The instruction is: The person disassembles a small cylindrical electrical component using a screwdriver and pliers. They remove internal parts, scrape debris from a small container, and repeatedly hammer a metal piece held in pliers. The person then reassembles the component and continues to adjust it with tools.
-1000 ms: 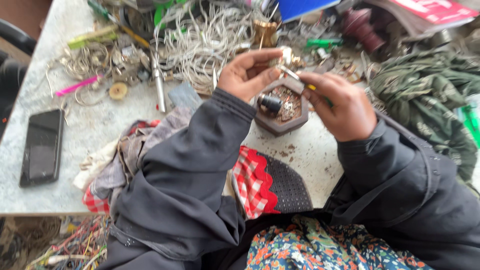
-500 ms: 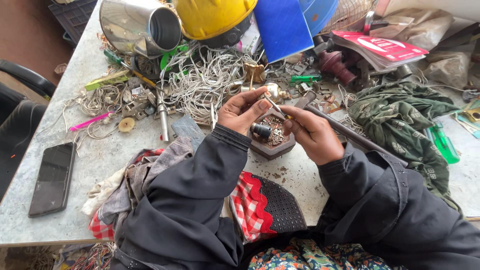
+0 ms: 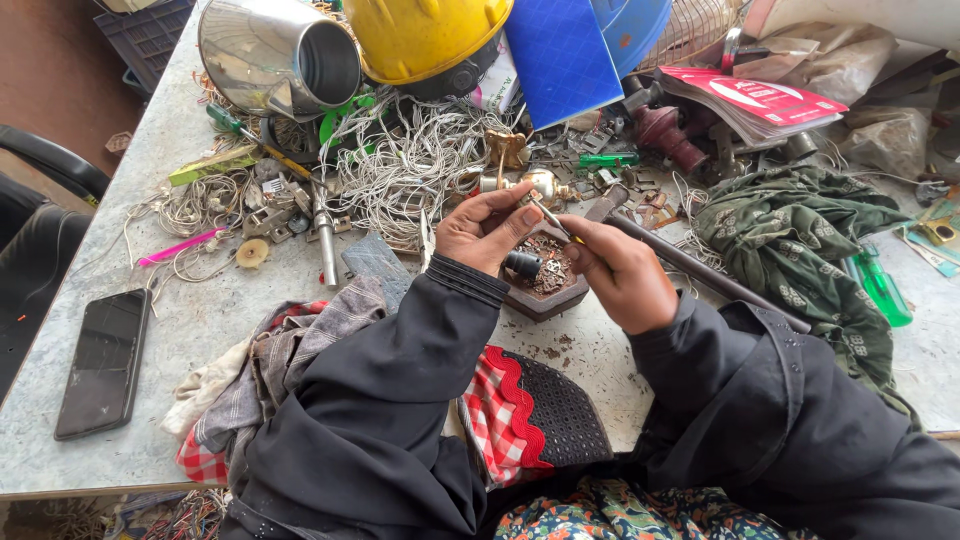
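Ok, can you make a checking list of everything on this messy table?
Surface: grey speckled table, crowded.
Job's things: small wooden tray of tiny metal bits, thin tool.
Clutter: yellow helmet, steel jug, black phone, green cloth, rags.
Hands: left hand pinches a small part; right hand holds the thin tool.
Cables: pale wire tangle.
Surroundings: black chair.

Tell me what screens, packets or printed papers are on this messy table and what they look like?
Phone: flat black rectangle, dark screen, near the table's left edge.
Booklet: red and white printed cover, on a stack at the upper right.
Blue sheet: textured flat square, propped by the yellow helmet.
Small packet: pale card, far right edge, too small to tell more.
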The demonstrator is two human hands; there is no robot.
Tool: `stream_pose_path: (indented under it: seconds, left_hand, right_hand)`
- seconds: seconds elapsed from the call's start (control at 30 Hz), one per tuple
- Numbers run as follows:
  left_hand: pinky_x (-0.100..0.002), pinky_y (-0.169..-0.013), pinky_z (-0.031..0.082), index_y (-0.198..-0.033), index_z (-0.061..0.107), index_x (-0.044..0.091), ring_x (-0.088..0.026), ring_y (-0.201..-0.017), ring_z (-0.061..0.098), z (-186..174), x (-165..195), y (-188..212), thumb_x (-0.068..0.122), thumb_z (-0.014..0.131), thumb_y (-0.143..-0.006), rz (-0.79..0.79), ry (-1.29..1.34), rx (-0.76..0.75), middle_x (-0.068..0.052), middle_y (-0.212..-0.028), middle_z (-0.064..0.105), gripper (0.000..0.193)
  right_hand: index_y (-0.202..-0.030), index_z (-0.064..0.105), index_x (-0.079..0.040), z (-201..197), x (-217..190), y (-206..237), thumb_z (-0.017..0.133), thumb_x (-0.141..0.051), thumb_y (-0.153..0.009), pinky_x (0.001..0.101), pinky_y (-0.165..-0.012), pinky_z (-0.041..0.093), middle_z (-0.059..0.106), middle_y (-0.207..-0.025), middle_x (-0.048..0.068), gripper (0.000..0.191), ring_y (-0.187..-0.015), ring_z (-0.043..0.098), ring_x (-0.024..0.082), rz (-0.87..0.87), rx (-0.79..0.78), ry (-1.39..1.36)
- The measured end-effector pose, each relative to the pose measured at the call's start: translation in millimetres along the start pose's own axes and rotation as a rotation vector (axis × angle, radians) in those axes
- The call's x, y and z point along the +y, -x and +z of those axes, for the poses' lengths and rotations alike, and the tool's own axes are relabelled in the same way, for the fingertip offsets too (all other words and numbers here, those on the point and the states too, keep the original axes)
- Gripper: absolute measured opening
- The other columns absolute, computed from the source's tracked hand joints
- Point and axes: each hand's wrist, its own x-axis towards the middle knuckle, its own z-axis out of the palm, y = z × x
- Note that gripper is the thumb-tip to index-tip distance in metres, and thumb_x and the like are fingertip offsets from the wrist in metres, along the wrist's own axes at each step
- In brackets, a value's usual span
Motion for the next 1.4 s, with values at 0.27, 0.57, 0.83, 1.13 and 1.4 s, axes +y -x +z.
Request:
stream_pose_path:
  seconds: [0.27,0.57,0.83,1.13,1.4]
  left_hand:
    - [-0.026,-0.091,0.060,-0.132,0.067,0.002,-0.014,-0.103,0.071,-0.5,1.5,-1.9,0.003,0.070,-0.098,-0.078,0.205,-0.028,-0.009,-0.120,0.074,0.034]
    - [-0.027,-0.096,0.059,-0.133,0.064,0.000,-0.015,-0.108,0.069,-1.7,7.0,-4.2,0.005,0.068,-0.101,-0.026,0.156,-0.127,-0.011,-0.122,0.071,0.033]
    - [-0.032,-0.097,0.061,-0.122,0.066,-0.004,-0.018,-0.106,0.072,-7.6,11.2,-3.9,0.003,0.076,-0.094,-0.004,0.034,-0.075,-0.014,-0.118,0.074,0.030]
    - [-0.033,-0.094,0.062,-0.128,0.067,-0.001,-0.018,-0.103,0.073,-6.1,8.6,-3.9,0.004,0.070,-0.098,-0.068,0.195,-0.201,-0.012,-0.122,0.072,0.030]
    - [-0.030,-0.089,0.063,-0.125,0.067,0.000,-0.016,-0.101,0.074,-13.8,6.5,-8.7,0.007,0.062,-0.103,-0.126,0.244,-0.077,-0.013,-0.117,0.073,0.024]
  right_hand:
    - [-0.145,0.056,-0.004,-3.7,-4.1,0.8,0.046,-0.024,-0.109,0.0202,-0.038,0.029,0.058,-0.076,0.003,0.042,-0.045,0.040,0.003,0.558,-0.177,-0.931]
    - [-0.142,0.060,-0.006,-3.2,2.9,-5.5,0.050,-0.016,-0.108,0.0221,-0.048,0.036,0.064,-0.082,0.004,0.037,-0.056,0.046,0.006,0.484,-0.116,-0.600]
    - [-0.134,0.062,0.001,-8.3,-1.2,-2.5,0.058,-0.009,-0.106,0.0311,-0.074,0.055,0.069,-0.097,0.009,0.030,-0.085,0.067,0.017,-0.050,-0.040,0.017]
    - [-0.139,0.055,-0.004,-11.8,-2.4,-2.2,0.043,-0.024,-0.109,0.0211,-0.039,0.033,0.062,-0.077,0.007,0.038,-0.044,0.042,0.005,0.567,-0.227,-0.940]
    - [-0.129,0.065,-0.002,-12.0,1.9,-6.3,0.046,-0.021,-0.111,0.0200,-0.047,0.034,0.060,-0.077,0.003,0.032,-0.053,0.041,0.003,0.469,-0.270,-0.535]
